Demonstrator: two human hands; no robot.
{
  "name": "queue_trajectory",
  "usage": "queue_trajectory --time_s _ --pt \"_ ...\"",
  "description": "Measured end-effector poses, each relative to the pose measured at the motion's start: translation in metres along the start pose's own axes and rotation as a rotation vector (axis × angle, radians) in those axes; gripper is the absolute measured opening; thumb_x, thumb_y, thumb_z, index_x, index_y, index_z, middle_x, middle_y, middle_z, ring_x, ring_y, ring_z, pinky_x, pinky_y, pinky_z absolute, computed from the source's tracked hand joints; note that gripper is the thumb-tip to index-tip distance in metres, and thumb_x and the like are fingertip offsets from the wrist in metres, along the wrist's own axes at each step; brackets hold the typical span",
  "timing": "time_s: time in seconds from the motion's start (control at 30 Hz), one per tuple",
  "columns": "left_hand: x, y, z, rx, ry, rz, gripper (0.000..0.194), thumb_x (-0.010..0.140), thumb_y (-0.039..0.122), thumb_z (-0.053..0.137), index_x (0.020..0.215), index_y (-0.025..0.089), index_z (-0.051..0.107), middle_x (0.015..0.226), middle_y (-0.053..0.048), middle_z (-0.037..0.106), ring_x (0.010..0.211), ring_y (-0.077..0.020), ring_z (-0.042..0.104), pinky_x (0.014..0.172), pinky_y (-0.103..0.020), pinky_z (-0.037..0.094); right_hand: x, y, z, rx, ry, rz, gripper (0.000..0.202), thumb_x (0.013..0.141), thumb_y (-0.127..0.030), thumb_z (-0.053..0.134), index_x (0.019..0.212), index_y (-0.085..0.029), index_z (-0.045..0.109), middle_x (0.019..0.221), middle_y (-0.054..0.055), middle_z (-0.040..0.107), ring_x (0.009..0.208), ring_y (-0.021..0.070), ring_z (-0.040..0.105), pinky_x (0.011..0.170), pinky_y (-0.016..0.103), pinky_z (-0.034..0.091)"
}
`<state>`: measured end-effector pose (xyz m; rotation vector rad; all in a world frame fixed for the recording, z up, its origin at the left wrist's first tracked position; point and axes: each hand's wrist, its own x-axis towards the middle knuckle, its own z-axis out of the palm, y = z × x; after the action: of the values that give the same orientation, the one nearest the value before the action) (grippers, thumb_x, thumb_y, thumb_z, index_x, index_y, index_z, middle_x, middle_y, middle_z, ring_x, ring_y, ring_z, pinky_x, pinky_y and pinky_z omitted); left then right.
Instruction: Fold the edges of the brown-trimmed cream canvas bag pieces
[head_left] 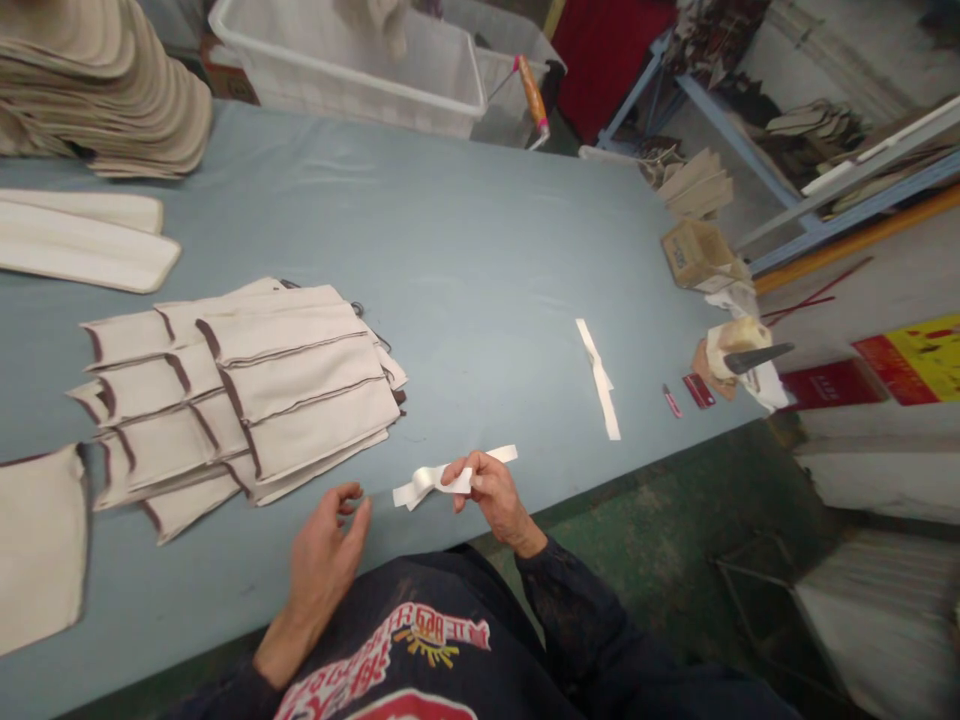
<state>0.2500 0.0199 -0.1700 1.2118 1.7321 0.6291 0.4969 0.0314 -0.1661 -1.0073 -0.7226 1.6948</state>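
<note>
My right hand (491,492) pinches the end of a white strip (429,482) close to the table's front edge. That strip curls up in a loop, and another flat white length sticks out behind my fingers. To the left, my left hand (330,540) is held with thumb and fingers apart, nothing in it. Just beyond it lies a stack of beige fabric pieces (307,370) with dark brown edging, overlapping one another in rows. Further right, a second group of white strips (598,380) lies crossed on the blue-grey table (480,260).
Stacked beige pads (97,90) and long white pieces (82,238) occupy the far left. White plastic bins (352,70) stand behind the table. Toward the right end are a pink cutter (671,401), a dark red card (698,391), a cone-like dark tool (757,357) and a cardboard box (697,255).
</note>
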Motion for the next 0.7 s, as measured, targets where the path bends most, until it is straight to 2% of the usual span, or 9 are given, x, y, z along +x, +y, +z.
queue_trajectory --time_s 0.1,0.17,0.23,0.3,0.37,0.57,0.7 --pt "0.013 0.019 0.012 -0.032 -0.179 0.131 0.045 0.083 0.058 0.063 0.109 0.021 0.068 0.113 -0.012 0.072 0.112 -0.0336 0.062 0.106 -0.048 0.043 0.001 0.004 -0.001 -0.002 0.000 -0.010 0.008 0.082 -0.027 0.062 0.079 -0.019 0.060 0.082 0.002 0.068 0.056 0.0122 0.057 0.058 0.027 0.052" --pt "0.029 0.031 0.026 -0.073 -0.316 0.169 0.045 0.088 0.059 0.056 0.111 0.022 0.068 0.113 -0.010 0.073 0.110 -0.0311 0.063 0.104 -0.044 0.045 0.002 0.001 -0.001 -0.007 -0.015 -0.015 0.007 0.081 -0.026 0.062 0.079 -0.020 0.059 0.076 0.000 0.064 0.055 0.0120 0.054 0.057 0.027 0.051" --pt "0.047 0.039 0.040 -0.109 -0.447 0.162 0.048 0.092 0.064 0.049 0.101 0.022 0.070 0.100 -0.007 0.074 0.098 -0.0286 0.064 0.094 -0.041 0.049 0.003 -0.005 0.000 -0.017 -0.038 -0.024 0.007 0.080 -0.025 0.063 0.078 -0.020 0.059 0.073 -0.001 0.061 0.055 0.0119 0.052 0.057 0.027 0.050" --pt "0.060 0.042 0.051 -0.139 -0.552 0.119 0.054 0.091 0.070 0.048 0.087 0.021 0.071 0.089 -0.006 0.073 0.089 -0.0274 0.063 0.086 -0.038 0.050 0.004 -0.013 0.001 -0.028 -0.056 -0.033 0.008 0.080 -0.025 0.063 0.077 -0.020 0.058 0.071 -0.001 0.060 0.055 0.0118 0.050 0.057 0.027 0.049" --pt "0.065 0.041 0.058 -0.168 -0.632 0.048 0.059 0.089 0.074 0.049 0.080 0.020 0.071 0.085 -0.006 0.073 0.086 -0.0268 0.062 0.081 -0.036 0.050 0.007 -0.020 0.002 -0.037 -0.066 -0.040 0.008 0.081 -0.025 0.064 0.077 -0.020 0.059 0.070 -0.001 0.058 0.055 0.0117 0.049 0.058 0.027 0.049" --pt "0.055 0.030 0.065 -0.289 -0.843 -0.244 0.065 0.083 0.074 0.056 0.090 0.014 0.078 0.086 -0.010 0.077 0.075 -0.0249 0.065 0.072 -0.035 0.049 0.013 -0.030 0.005 -0.031 -0.075 -0.043 0.012 0.081 -0.029 0.064 0.076 -0.021 0.057 0.066 -0.003 0.054 0.054 0.0122 0.045 0.057 0.028 0.048" --pt "0.049 0.026 0.069 -0.424 -0.874 -0.356 0.055 0.079 0.063 0.061 0.095 0.013 0.078 0.094 -0.014 0.079 0.082 -0.0253 0.070 0.076 -0.034 0.053 0.013 -0.031 0.007 -0.028 -0.089 -0.007 0.013 0.081 -0.030 0.065 0.075 -0.021 0.056 0.065 -0.003 0.053 0.053 0.0122 0.044 0.056 0.028 0.047"
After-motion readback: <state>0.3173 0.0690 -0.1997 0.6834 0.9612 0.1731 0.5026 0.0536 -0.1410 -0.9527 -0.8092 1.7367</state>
